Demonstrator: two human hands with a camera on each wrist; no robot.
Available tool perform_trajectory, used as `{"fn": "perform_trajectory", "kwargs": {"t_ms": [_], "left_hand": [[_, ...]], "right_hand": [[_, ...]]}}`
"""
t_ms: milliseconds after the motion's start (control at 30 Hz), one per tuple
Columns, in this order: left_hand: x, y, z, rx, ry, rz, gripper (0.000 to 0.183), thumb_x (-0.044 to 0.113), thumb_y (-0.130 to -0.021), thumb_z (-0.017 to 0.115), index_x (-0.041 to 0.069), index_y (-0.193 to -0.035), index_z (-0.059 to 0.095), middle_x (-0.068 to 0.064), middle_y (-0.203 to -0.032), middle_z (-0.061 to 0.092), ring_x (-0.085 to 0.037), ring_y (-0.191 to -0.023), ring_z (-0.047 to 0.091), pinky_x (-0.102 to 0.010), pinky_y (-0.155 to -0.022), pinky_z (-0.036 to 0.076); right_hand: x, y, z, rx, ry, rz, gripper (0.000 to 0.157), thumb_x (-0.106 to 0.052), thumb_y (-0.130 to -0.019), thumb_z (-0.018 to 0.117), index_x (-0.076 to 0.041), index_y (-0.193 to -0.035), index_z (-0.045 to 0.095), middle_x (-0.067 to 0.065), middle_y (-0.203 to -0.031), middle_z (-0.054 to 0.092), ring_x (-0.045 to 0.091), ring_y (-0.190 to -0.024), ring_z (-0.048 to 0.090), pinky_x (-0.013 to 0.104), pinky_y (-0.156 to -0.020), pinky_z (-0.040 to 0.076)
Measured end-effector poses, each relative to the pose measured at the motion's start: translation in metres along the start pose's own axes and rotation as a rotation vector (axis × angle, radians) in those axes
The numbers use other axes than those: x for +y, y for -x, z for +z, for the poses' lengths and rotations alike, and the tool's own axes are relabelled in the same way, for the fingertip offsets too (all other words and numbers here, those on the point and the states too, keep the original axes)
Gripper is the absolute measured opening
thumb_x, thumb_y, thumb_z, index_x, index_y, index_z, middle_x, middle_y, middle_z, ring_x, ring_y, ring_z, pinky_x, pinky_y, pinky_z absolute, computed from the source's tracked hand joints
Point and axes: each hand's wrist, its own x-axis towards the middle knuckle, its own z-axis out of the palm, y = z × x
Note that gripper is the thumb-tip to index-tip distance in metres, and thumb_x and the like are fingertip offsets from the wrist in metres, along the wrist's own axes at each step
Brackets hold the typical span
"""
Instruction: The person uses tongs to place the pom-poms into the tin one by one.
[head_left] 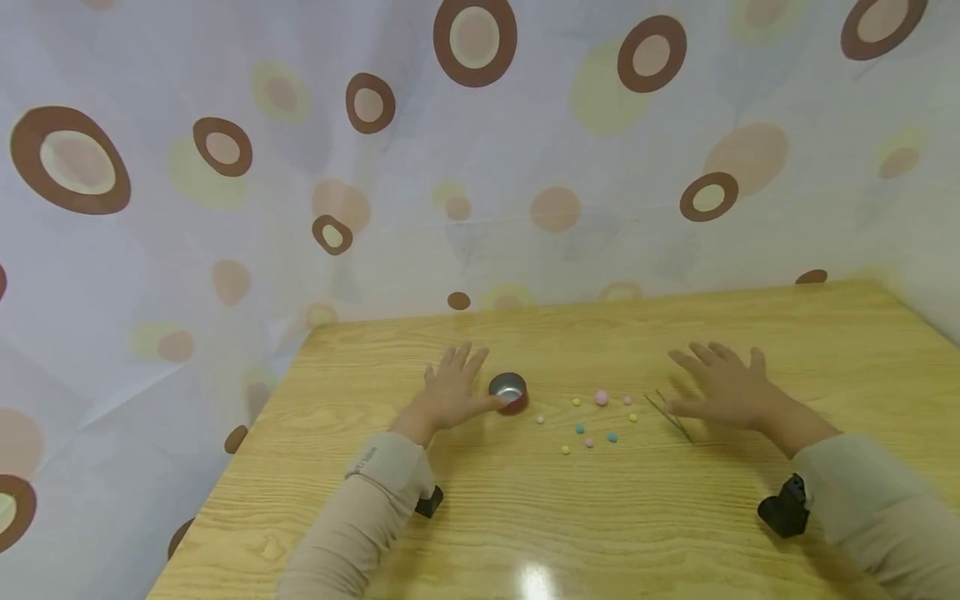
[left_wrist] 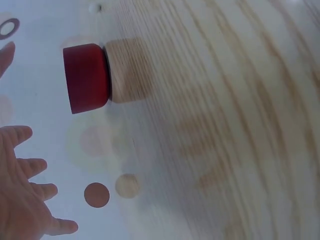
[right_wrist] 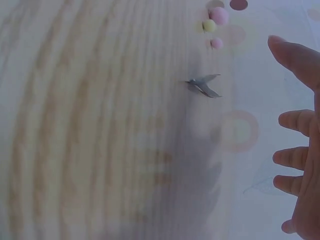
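My left hand (head_left: 452,394) hovers with its fingers spread beside a small round metal bowl (head_left: 511,386), whose outside is red (left_wrist: 87,78). In the head view the left thumb overlaps the bowl's near rim; whether they touch I cannot tell. My right hand (head_left: 723,390), its fingers also spread, is over the table near a pair of thin metal tweezers (head_left: 671,418), holding nothing. The right wrist view shows the tweezers (right_wrist: 205,87) lying below the thumb. Between the hands lie several small balls, among them a larger pink one (head_left: 602,398), a blue one (head_left: 612,437) and a yellow one (head_left: 566,450).
The wooden table (head_left: 480,517) ends at the back and left against a pale patterned sheet (head_left: 420,167). Black wrist camera mounts sit under the left sleeve (head_left: 390,475) and the right sleeve (head_left: 862,483).
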Motion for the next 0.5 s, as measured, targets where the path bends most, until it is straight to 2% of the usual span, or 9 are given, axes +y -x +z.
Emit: {"fn": "perform_trajectory", "kwargs": {"t_ms": [200, 400, 500], "left_hand": [[0.004, 0.003, 0.006, -0.024, 0.118, -0.006, 0.084, 0.055, -0.077, 0.052, 0.014, -0.139, 0.013, -0.014, -0.142, 0.009, -0.033, -0.127, 0.004, -0.062, -0.091, 0.008], [0.005, 0.001, 0.011, -0.053, 0.237, 0.005, 0.090, 0.060, -0.074, 0.051, 0.010, -0.139, 0.011, -0.016, -0.141, 0.009, -0.031, -0.127, 0.007, -0.058, -0.093, 0.012], [0.006, 0.001, 0.010, -0.063, 0.265, 0.012, 0.091, 0.060, -0.074, 0.051, 0.010, -0.139, 0.011, -0.015, -0.141, 0.010, -0.029, -0.128, 0.007, -0.056, -0.094, 0.013]], "right_hand": [[-0.008, 0.003, 0.012, -0.011, -0.020, -0.010, 0.085, -0.065, -0.073, 0.046, -0.002, -0.130, 0.034, 0.031, -0.128, 0.028, 0.049, -0.114, 0.021, 0.069, -0.079, 0.005], [-0.011, 0.005, 0.016, -0.016, -0.083, -0.048, 0.080, -0.056, -0.077, 0.051, 0.003, -0.128, 0.035, 0.031, -0.124, 0.035, 0.049, -0.111, 0.028, 0.067, -0.079, 0.014], [-0.011, 0.004, 0.018, -0.028, -0.162, -0.077, 0.077, -0.050, -0.079, 0.053, 0.008, -0.126, 0.034, 0.031, -0.122, 0.037, 0.048, -0.110, 0.031, 0.064, -0.082, 0.021]]}}
